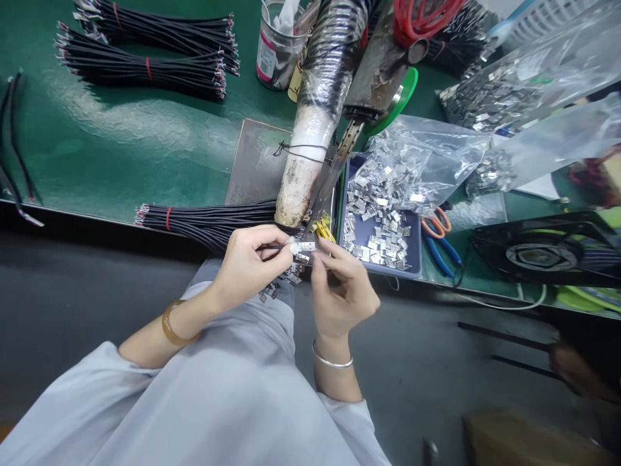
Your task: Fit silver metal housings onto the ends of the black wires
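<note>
My left hand (250, 262) pinches a thin black wire (272, 246) by its end, just below the table's front edge. My right hand (339, 285) pinches a small silver metal clip (306, 246) against that wire end. Several wires with clips on them (281, 285) hang under my hands, over my lap. Right behind my hands, a bundle of black wires (208, 220) tied with a red band lies along the table edge. To the right, a blue tray (412, 249) holds loose metal clips (383, 236).
A wrapped soldering stand (315, 116) rises at the centre on a metal plate (257, 162). Bags of clips (417, 162) lie right of it, with orange-handled scissors (436, 223), blue pliers (444, 259) and a fan (543, 252). More wire bundles (145, 68) and a jar (279, 45) sit behind on the green mat.
</note>
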`<action>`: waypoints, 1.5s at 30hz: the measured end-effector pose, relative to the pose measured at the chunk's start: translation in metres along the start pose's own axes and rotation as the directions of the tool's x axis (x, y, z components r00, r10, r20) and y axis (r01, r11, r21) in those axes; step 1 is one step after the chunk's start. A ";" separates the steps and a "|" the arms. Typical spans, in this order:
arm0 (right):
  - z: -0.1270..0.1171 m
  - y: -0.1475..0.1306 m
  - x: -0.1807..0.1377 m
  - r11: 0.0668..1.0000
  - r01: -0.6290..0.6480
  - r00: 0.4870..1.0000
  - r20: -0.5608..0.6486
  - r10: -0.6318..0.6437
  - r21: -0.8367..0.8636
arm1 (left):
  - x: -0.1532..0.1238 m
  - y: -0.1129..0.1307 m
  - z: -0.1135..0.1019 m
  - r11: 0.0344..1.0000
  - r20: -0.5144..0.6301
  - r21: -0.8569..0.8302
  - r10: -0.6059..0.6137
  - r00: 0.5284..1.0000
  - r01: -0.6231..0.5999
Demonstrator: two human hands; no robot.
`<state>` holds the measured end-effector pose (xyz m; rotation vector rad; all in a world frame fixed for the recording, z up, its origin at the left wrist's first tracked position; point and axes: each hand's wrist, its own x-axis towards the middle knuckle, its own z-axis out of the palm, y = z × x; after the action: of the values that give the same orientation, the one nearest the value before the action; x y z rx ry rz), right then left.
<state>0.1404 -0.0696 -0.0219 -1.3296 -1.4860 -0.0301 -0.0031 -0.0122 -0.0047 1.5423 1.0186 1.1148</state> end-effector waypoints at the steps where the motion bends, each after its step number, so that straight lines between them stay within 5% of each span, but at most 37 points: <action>1: 0.001 0.000 0.001 0.999 0.020 0.999 0.027 -0.020 -0.027 | 0.000 -0.001 0.001 0.999 -0.014 0.027 0.030 0.999 -0.030; 14: 0.008 0.001 0.013 0.985 0.137 0.990 0.045 -0.133 -0.102 | -0.004 0.000 0.011 0.929 -0.122 0.310 0.251 0.960 -0.204; 22: 0.006 -0.006 0.017 0.989 0.104 0.994 0.039 -0.100 -0.108 | -0.003 0.002 0.012 0.875 -0.148 0.379 0.378 0.914 -0.301; 34: 0.001 -0.005 0.015 0.975 0.159 0.984 0.107 -0.143 -0.156 | -0.007 0.001 0.011 0.890 -0.115 0.383 0.312 0.943 -0.248; 45: 0.003 -0.008 0.020 0.983 0.128 0.990 0.078 -0.119 -0.131 | -0.004 0.006 0.010 0.871 -0.138 0.403 0.360 0.923 -0.279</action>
<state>0.1370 -0.0573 -0.0049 -1.3560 -1.6485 -0.1694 0.0065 -0.0199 -0.0013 1.9908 1.1992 1.3949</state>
